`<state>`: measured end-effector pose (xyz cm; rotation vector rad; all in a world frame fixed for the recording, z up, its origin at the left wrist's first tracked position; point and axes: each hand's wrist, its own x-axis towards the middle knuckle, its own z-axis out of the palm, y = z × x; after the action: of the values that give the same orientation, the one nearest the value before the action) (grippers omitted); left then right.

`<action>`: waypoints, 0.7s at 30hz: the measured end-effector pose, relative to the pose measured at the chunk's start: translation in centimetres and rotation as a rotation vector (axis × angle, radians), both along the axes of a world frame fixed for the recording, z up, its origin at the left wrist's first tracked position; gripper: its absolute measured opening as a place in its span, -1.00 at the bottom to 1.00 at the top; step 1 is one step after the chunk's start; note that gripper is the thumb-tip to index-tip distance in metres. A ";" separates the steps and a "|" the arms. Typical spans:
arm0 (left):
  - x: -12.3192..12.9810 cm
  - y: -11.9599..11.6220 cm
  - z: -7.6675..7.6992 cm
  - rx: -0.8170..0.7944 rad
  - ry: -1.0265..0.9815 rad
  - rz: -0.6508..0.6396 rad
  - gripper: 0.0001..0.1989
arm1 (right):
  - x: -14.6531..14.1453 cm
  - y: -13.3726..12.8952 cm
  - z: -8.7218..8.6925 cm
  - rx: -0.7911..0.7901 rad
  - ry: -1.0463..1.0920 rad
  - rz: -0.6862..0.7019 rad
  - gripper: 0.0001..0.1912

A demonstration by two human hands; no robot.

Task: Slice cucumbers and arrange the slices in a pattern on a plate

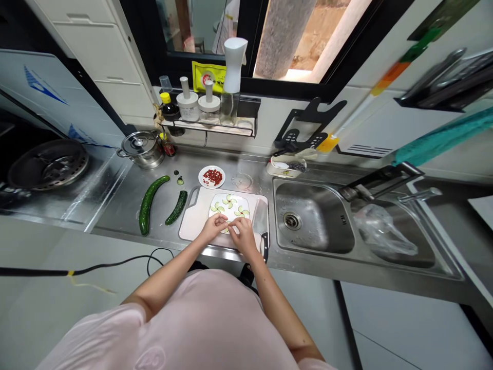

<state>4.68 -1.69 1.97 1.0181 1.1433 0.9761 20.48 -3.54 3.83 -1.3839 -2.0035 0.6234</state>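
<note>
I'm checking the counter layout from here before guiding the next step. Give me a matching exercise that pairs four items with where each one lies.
Items:
1. Kitchen knife
2. Clear plastic bag
3. Chopped red pieces
4. Cucumber slices

Places:
A. On the small white plate
B. In the right sink basin
C. On the larger white plate
D. Along the right side of the cutting board

Pairs: 1-D; 2-B; 3-A; 4-C
</note>
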 end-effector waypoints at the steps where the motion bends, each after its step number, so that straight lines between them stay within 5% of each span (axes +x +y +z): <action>1: -0.1 -0.2 0.0 -0.008 -0.001 -0.006 -0.69 | 0.0 -0.1 0.0 -0.006 0.000 0.002 -0.80; 21: -2.0 0.2 -0.5 0.061 0.093 -0.033 -0.65 | -1.3 1.9 0.0 -0.006 -0.071 0.108 -0.88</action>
<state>2.72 -1.46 1.49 1.1381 1.1757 0.9500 19.14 -1.68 3.88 -1.3246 -2.1457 0.6370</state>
